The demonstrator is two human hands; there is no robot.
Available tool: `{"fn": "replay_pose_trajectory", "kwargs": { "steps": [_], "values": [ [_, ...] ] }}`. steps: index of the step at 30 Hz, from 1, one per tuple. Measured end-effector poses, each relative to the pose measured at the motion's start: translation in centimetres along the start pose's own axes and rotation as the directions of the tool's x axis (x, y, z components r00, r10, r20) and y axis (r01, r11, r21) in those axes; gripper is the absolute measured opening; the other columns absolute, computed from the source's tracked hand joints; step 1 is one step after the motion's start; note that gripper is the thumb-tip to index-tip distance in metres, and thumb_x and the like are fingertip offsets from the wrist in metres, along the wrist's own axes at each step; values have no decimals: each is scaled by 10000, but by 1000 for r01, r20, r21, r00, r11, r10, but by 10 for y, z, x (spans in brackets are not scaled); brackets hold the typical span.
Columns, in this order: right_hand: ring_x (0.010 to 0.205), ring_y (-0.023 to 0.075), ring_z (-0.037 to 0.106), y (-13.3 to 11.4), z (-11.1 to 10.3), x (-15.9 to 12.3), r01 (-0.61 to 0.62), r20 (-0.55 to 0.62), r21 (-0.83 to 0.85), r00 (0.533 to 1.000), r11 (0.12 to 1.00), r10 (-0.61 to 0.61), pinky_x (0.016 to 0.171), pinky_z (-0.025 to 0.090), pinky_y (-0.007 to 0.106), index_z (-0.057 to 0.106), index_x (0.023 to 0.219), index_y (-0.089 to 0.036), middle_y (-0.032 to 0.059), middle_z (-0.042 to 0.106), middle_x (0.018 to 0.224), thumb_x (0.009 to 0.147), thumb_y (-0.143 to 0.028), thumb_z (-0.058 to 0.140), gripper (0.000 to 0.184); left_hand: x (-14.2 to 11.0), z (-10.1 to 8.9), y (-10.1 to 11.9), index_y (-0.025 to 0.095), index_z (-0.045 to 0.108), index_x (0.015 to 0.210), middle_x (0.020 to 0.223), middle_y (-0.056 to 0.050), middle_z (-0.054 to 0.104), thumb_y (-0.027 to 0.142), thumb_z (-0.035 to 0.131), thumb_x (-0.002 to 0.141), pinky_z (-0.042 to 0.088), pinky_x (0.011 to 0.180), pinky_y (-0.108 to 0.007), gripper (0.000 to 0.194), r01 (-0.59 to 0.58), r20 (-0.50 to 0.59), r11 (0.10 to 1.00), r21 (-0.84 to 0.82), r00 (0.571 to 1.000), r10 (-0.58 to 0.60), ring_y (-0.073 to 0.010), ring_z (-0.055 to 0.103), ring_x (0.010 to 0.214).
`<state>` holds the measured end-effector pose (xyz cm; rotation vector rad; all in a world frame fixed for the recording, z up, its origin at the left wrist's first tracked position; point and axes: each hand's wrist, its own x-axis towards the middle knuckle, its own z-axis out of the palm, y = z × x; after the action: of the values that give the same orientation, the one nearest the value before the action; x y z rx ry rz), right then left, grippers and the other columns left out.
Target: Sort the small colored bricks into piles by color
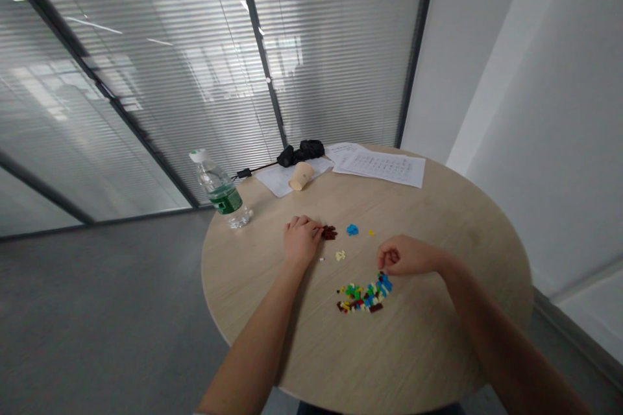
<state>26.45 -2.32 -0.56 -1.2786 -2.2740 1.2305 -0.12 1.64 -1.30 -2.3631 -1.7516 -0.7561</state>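
Note:
My left hand (302, 241) rests on the table with bent fingers, thumb and fingertips together at the left edge of a small pile of brown toy bricks (329, 233). Anything between those fingertips is too small to make out. My right hand (406, 255) is curled, its thumb and finger pinched just above the upper right end of a mixed heap of toy bricks (363, 296). What that pinch holds, if anything, is hidden. Sorted bricks lie between the hands: blue bricks (352, 229), cream bricks (340, 255), a yellow brick (371, 233) and a tiny white piece (322, 259).
A water bottle (224, 196) stands near the round table's (438, 350) left edge. Toward the back are a paper cup (301, 176) on its side, a black folded bundle (304, 152) with a cord, and printed sheets (382, 166). Glass panels with blinds stand behind.

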Motion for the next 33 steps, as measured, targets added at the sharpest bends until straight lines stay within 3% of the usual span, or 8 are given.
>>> {"fn": "replay_pose_trajectory", "kwargs": {
  "steps": [9,27,30,33],
  "values": [
    [509,119,520,-1,2,0,-30,-41,-81,999,996,26,487,372,219,712,643,-172,13,633,558,618,-170,588,126,0,-5,5,225,733,869,904,-79,665,268,589,845,396,751,-360,153,26,33,1000,-9,999,-26,-246,544,897],
    [502,119,510,2,3,1,-25,-59,-60,998,998,22,470,348,216,714,645,-166,15,634,558,638,-181,602,113,0,-9,1,188,716,834,875,-80,675,255,578,843,431,755,-364,153,2,-55,992,-123,998,-9,-233,558,860],
    [529,127,516,0,2,3,7,-113,-50,993,999,-12,492,355,225,704,700,-160,19,632,590,716,-250,590,146,-2,-10,5,182,705,868,849,-68,679,242,574,849,448,762,-343,145,-126,-44,959,-256,992,118,-211,568,841],
    [607,139,546,-8,3,7,92,-276,-50,956,995,-102,548,386,238,685,766,-168,30,653,685,780,-295,558,180,-6,-11,15,192,681,973,857,-59,684,296,567,867,460,779,-320,187,-347,-45,840,-418,931,362,-186,577,845]
  ]
}}
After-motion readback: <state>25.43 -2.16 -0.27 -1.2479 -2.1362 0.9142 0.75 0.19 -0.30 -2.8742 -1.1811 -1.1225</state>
